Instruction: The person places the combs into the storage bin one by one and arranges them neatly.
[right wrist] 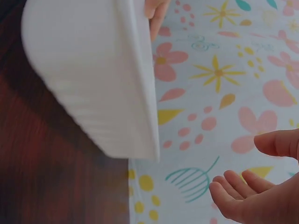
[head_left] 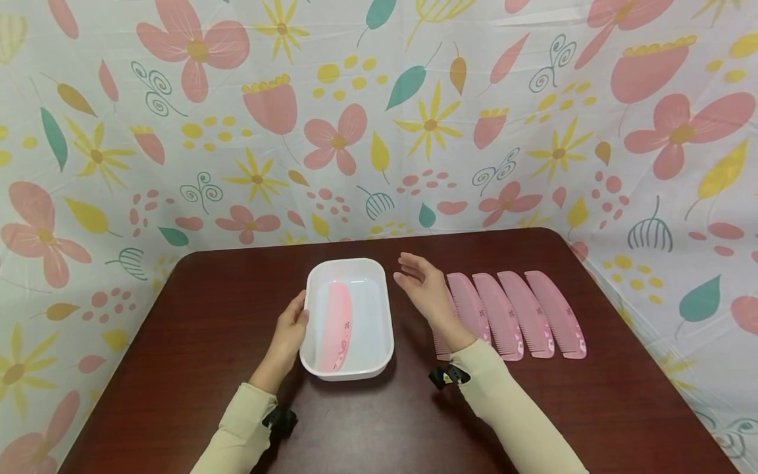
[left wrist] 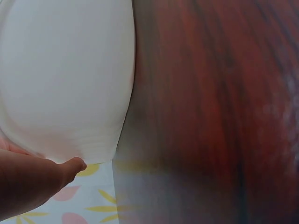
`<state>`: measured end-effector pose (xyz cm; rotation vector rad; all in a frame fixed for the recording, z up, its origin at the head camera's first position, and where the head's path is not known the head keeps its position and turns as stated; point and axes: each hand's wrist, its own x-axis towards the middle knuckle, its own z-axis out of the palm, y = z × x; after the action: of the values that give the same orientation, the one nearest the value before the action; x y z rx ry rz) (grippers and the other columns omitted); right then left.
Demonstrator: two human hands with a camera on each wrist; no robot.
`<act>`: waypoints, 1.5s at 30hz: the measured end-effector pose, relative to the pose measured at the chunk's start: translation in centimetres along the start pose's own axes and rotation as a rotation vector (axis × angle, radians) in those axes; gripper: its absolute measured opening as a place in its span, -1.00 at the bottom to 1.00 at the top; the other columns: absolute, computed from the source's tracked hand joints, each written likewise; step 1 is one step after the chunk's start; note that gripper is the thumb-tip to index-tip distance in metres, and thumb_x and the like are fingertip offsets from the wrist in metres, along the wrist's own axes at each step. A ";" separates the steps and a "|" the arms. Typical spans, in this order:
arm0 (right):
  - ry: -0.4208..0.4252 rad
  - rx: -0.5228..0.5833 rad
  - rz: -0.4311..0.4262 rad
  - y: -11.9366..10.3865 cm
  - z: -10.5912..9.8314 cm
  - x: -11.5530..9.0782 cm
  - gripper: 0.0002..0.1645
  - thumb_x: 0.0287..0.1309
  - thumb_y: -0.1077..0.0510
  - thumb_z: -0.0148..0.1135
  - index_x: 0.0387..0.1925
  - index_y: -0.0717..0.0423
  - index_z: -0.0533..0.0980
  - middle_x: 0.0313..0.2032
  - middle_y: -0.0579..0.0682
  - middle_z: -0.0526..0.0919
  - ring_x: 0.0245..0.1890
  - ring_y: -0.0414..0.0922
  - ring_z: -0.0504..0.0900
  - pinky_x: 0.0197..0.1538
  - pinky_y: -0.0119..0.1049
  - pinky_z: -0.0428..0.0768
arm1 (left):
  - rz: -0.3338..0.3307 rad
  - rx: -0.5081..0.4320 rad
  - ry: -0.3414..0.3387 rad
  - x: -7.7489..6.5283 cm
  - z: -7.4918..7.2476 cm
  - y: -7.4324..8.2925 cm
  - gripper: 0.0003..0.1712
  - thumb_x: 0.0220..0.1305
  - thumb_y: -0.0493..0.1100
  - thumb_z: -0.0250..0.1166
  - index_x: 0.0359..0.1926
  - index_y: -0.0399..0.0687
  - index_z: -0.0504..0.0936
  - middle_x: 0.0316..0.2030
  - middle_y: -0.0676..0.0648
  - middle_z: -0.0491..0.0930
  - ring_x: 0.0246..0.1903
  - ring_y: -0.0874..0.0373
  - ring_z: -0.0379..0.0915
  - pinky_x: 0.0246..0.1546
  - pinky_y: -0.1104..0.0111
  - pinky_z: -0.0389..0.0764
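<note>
A white plastic tray [head_left: 379,336] is at the middle of the dark table, with one pink comb [head_left: 336,326] lying lengthwise inside it. My left hand [head_left: 290,329] grips the tray's left side, thumb by the rim; in the left wrist view the hand [left wrist: 37,179] shows beside the tray's outer wall [left wrist: 70,79]. To the right of the tray, my right hand [head_left: 426,289] is raised with nothing in it, its fingers loosely extended. The right wrist view shows this hand [right wrist: 257,191] apart from the tray wall [right wrist: 98,88].
Several pink combs [head_left: 553,316] lie side by side in a slanted row at the right; my right hand and forearm partly cover the leftmost. The reddish-brown tabletop [head_left: 195,329] meets a flower-patterned cloth [head_left: 355,131] behind and at the sides.
</note>
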<state>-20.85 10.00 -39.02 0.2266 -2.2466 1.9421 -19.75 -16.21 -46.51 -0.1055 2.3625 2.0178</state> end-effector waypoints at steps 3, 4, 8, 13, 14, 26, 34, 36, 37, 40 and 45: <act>0.014 -0.017 -0.021 2.1 -0.9 0.4 -0.48 0.21 0.35 0.22 0.20 0.39 0.40 0.13 0.36 0.49 0.18 0.20 0.45 0.25 0.00 0.41 | -0.003 0.000 -0.003 0.0 0.0 0.0 -0.44 0.47 -0.37 -0.17 0.45 -0.33 0.05 0.41 -0.36 0.09 0.40 -0.15 -0.01 0.38 0.01 0.05; 0.021 -0.026 -0.030 2.5 -1.1 0.4 -0.49 0.21 0.33 0.23 0.19 0.37 0.41 0.13 0.35 0.50 0.18 0.20 0.45 0.25 0.01 0.41 | -0.003 -0.001 -0.004 0.0 0.0 0.0 -0.43 0.47 -0.37 -0.17 0.45 -0.32 0.05 0.41 -0.36 0.09 0.40 -0.15 -0.01 0.39 0.01 0.05; 0.039 -0.028 -0.005 3.4 -2.0 0.4 -0.51 0.22 0.34 0.21 0.18 0.37 0.42 0.13 0.35 0.49 0.19 0.22 0.43 0.27 -0.01 0.39 | -0.005 0.005 -0.006 -0.1 0.0 0.1 -0.43 0.48 -0.35 -0.16 0.46 -0.30 0.05 0.41 -0.34 0.09 0.40 -0.14 -0.01 0.39 0.01 0.05; 0.070 -0.018 0.039 4.3 -2.7 0.3 -0.50 0.19 0.39 0.20 0.18 0.38 0.41 0.12 0.35 0.49 0.17 0.20 0.46 0.23 -0.11 0.45 | -0.006 0.012 -0.005 -0.2 0.0 0.2 -0.43 0.48 -0.35 -0.16 0.46 -0.28 0.05 0.41 -0.33 0.09 0.40 -0.14 -0.02 0.39 0.01 0.04; 0.076 -0.019 0.044 4.4 -2.8 0.3 -0.50 0.19 0.40 0.19 0.18 0.38 0.41 0.12 0.35 0.50 0.17 0.21 0.46 0.22 -0.13 0.46 | -0.005 0.013 -0.006 -0.2 0.0 0.2 -0.43 0.48 -0.35 -0.16 0.46 -0.28 0.05 0.41 -0.33 0.09 0.40 -0.14 -0.02 0.39 0.01 0.04; 0.142 -0.031 0.131 6.4 -4.2 0.3 -0.45 0.15 0.47 0.17 0.21 0.44 0.36 0.13 0.44 0.46 0.18 0.27 0.41 0.28 -0.08 0.38 | -0.013 0.025 0.005 0.0 0.0 0.0 -0.43 0.47 -0.36 -0.15 0.46 -0.29 0.06 0.41 -0.33 0.10 0.40 -0.13 -0.01 0.38 0.03 0.06; 0.175 -0.056 0.233 7.3 -4.9 0.2 -0.45 0.13 0.44 0.19 0.19 0.44 0.35 0.15 0.45 0.43 0.20 0.26 0.39 0.28 -0.03 0.37 | -0.010 0.025 0.002 0.0 0.0 0.0 -0.44 0.48 -0.35 -0.16 0.45 -0.30 0.06 0.41 -0.34 0.10 0.40 -0.15 0.00 0.38 0.02 0.06; 0.182 -0.057 0.241 7.6 -5.0 0.2 -0.44 0.12 0.45 0.18 0.18 0.46 0.34 0.15 0.47 0.42 0.21 0.27 0.37 0.29 -0.02 0.35 | -0.010 0.025 0.001 0.0 0.0 0.0 -0.44 0.48 -0.35 -0.16 0.45 -0.30 0.07 0.41 -0.34 0.10 0.40 -0.15 0.00 0.38 0.03 0.06; 0.185 -0.055 0.244 7.7 -5.0 0.2 -0.44 0.11 0.46 0.18 0.18 0.48 0.33 0.15 0.48 0.41 0.22 0.28 0.36 0.30 -0.02 0.34 | -0.010 0.023 0.000 0.0 0.0 0.0 -0.44 0.47 -0.36 -0.16 0.45 -0.30 0.07 0.41 -0.34 0.10 0.40 -0.15 0.00 0.38 0.03 0.06; 0.193 -0.047 0.248 8.0 -5.1 0.1 -0.44 0.06 0.49 0.17 0.16 0.50 0.32 0.16 0.50 0.39 0.24 0.29 0.33 0.32 -0.01 0.30 | -0.007 0.021 -0.001 0.0 0.0 0.0 -0.44 0.47 -0.36 -0.16 0.45 -0.31 0.07 0.40 -0.35 0.10 0.40 -0.15 0.00 0.38 0.02 0.07; 0.188 -0.077 0.267 8.1 -5.2 0.1 -0.40 0.01 0.49 0.20 0.16 0.49 0.32 0.20 0.45 0.37 0.28 0.25 0.29 0.35 -0.01 0.25 | -0.002 0.013 -0.002 0.0 -0.1 0.0 -0.44 0.47 -0.37 -0.16 0.45 -0.32 0.06 0.40 -0.36 0.11 0.39 -0.16 0.01 0.38 0.02 0.07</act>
<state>-22.64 16.34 -46.12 -0.2689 -2.3166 1.8986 -19.75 -16.27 -46.52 -0.1055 2.3730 1.9997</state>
